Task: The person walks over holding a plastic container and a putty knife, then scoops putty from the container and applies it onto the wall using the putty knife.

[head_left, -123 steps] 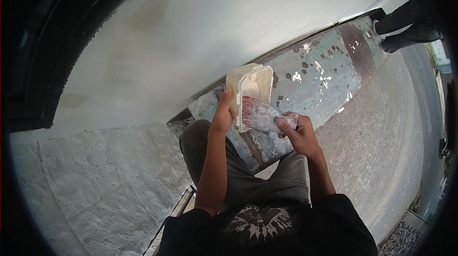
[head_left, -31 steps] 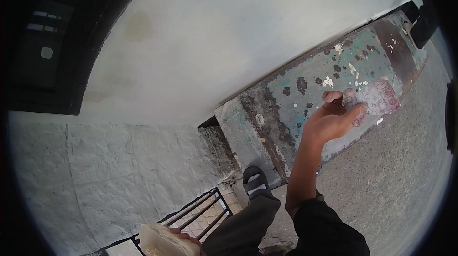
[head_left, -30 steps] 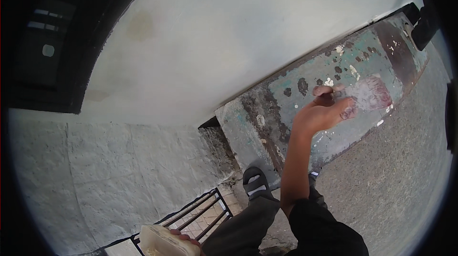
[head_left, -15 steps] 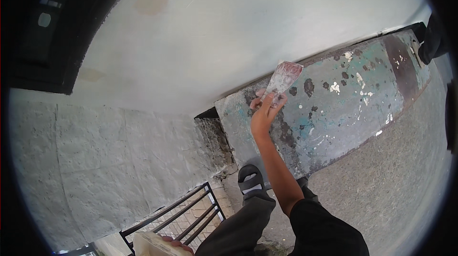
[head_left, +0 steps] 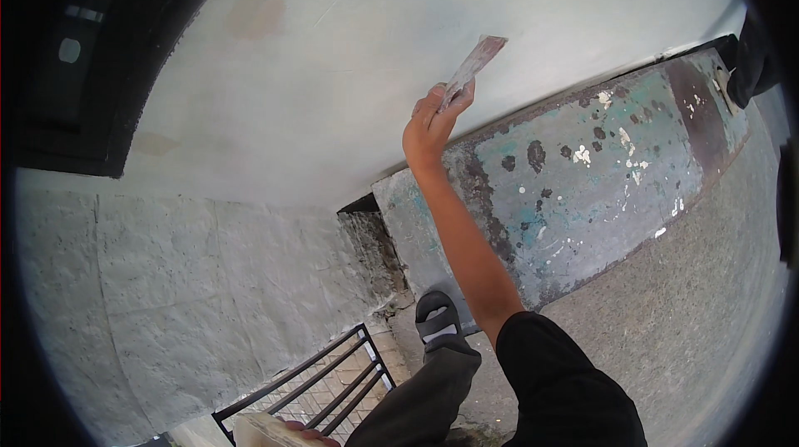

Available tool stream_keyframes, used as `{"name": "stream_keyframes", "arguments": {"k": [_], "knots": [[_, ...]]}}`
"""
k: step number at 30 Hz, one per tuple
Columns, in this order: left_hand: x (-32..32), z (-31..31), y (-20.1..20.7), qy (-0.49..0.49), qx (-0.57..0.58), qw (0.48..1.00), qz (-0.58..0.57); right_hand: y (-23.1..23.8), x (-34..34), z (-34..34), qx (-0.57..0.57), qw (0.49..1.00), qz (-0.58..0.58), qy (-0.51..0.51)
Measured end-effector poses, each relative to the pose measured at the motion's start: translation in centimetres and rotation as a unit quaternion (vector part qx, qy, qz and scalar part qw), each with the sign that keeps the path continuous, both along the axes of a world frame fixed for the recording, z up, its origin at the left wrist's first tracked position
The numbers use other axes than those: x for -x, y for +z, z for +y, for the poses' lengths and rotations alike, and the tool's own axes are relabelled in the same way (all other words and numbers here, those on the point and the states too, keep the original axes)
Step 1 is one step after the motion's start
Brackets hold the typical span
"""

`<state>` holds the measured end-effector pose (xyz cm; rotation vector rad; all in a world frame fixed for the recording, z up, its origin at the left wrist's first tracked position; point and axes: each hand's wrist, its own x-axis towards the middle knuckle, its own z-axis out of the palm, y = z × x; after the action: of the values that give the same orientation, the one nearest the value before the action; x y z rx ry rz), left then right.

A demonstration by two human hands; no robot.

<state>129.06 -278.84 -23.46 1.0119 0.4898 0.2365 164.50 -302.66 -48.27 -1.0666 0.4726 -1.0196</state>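
My right hand (head_left: 428,132) grips a putty knife (head_left: 476,60) whose wide blade is smeared with reddish and whitish residue. Its blade points up and to the right, close to the white wall (head_left: 358,39); whether it touches the wall I cannot tell. At the lower edge, the fingers of my left hand (head_left: 310,434) curl round the side of a pale, off-white object (head_left: 262,432), cut off by the frame, so its kind and contents are hidden. The wall carries a faint brownish patch (head_left: 257,7) and thin scratches.
A grey ledge (head_left: 566,189) spattered with paint runs along the wall's foot. Black metal bars (head_left: 333,376) stand near my sandalled foot (head_left: 438,314). Rough grey stone (head_left: 166,272) lies left, a dark frame (head_left: 108,126) upper left. Another person's foot (head_left: 732,89) rests at the far right.
My right hand has risen from above the ledge to the wall, carrying the putty knife up and left. The blade has turned more edge-on. My left hand stays at the lower edge.
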Motion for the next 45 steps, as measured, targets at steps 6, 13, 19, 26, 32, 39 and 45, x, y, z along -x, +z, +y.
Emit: {"name": "stream_keyframes", "arguments": {"k": [6, 13, 19, 26, 32, 39, 45], "knots": [[0.1, -0.3, 0.0, 0.004, 0.006, 1.000, -0.012, 1.0, -2.7, 0.1, 0.296, 0.924, 0.120, -0.210], [0.9, 1.9, -0.6, -0.023, -0.042, 0.999, -0.011, 2.6, -2.6, 1.2, 0.187, 0.954, 0.232, 0.013], [0.3, 2.4, -1.0, -0.040, -0.036, 0.999, -0.008, 0.6, 0.5, 2.1, 0.255, 0.951, 0.170, -0.027], [0.3, 2.3, -0.4, -0.039, -0.012, 0.999, 0.002, 1.5, 3.3, -1.6, 0.150, 0.987, 0.041, -0.027], [-0.4, 1.9, -0.3, -0.046, 0.014, 0.999, 0.012, 0.6, 2.2, -4.5, 0.148, 0.983, 0.100, -0.036], [-1.1, 1.4, -0.1, -0.065, 0.038, 0.997, 0.015, -4.0, -0.3, -1.0, 0.308, 0.922, 0.233, -0.002], [-1.2, 1.3, -0.2, -0.052, 0.056, 0.997, -0.005, -3.8, 3.4, -0.7, 0.286, 0.946, 0.151, 0.002]]}}
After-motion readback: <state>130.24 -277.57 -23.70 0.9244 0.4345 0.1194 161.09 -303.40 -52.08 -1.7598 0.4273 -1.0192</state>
